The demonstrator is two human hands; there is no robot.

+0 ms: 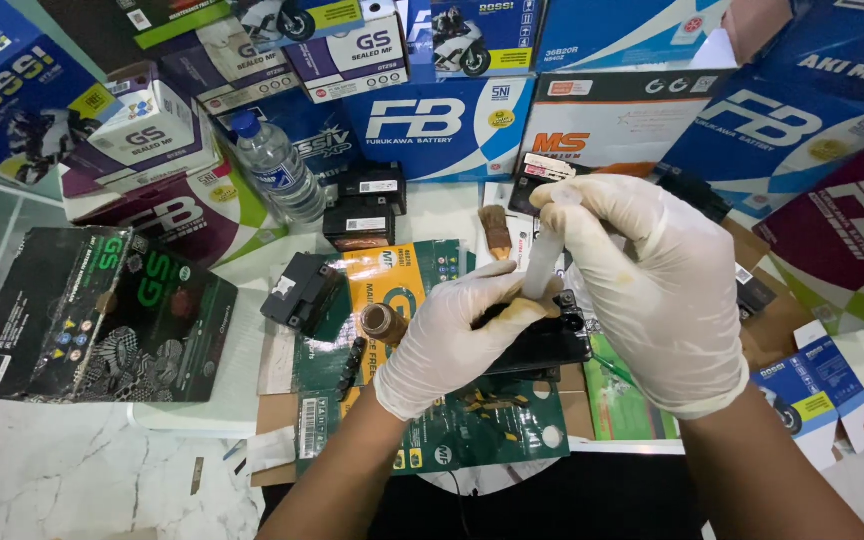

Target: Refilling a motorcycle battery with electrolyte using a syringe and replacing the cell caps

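Centre frame: your gloved left hand (457, 335) grips a black battery (542, 345); your gloved right hand (652, 290) pinches an upright translucent tube (542, 262).

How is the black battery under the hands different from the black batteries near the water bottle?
The battery under the hands is gripped by the gloved left hand, while the right hand holds a whitish tube upright over it. The two batteries by the water bottle stand untouched, one behind the other. Those show white labels; the held one's label is not visible. All are small, black and boxy.
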